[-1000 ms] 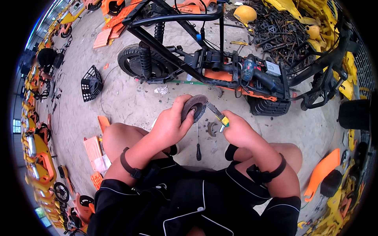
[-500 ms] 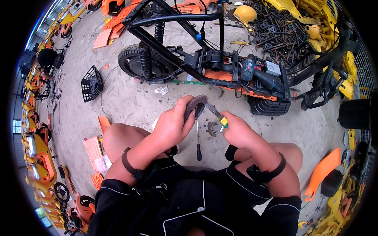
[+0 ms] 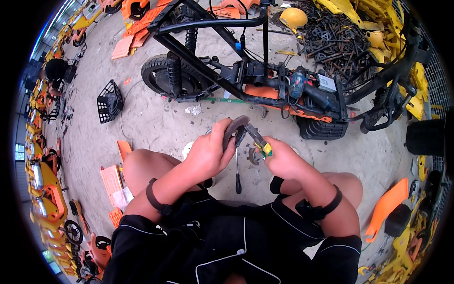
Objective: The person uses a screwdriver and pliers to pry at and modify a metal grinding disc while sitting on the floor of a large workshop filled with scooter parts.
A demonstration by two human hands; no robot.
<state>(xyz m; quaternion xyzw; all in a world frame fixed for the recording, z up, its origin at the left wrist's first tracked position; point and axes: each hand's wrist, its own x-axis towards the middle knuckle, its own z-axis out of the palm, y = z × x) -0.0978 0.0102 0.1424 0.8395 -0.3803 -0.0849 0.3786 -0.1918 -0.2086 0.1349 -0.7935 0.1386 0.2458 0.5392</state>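
Observation:
My left hand (image 3: 213, 151) is closed around a ridged grey-brown ring or disc (image 3: 232, 127), tilted on edge. My right hand (image 3: 276, 156) grips pliers (image 3: 257, 139) with yellow-green handles, their metal jaws against the disc's right edge. Just below, a screwdriver (image 3: 238, 182) with a black handle lies on the concrete floor, near a curved metal piece (image 3: 254, 156) and small dark bits.
Ahead stands a stripped black bike frame (image 3: 213, 71) with a cordless drill (image 3: 296, 83) on it. Around are a black basket (image 3: 106, 106), orange panels (image 3: 388, 203), scrap metal (image 3: 333, 52), yellow parts (image 3: 416, 94), rows of bikes (image 3: 49, 194) and a person (image 3: 56, 75) at left.
The disc has tilted a little. My right hand and the pliers have shifted slightly left, with the jaws further onto the disc. Both hands keep their holds.

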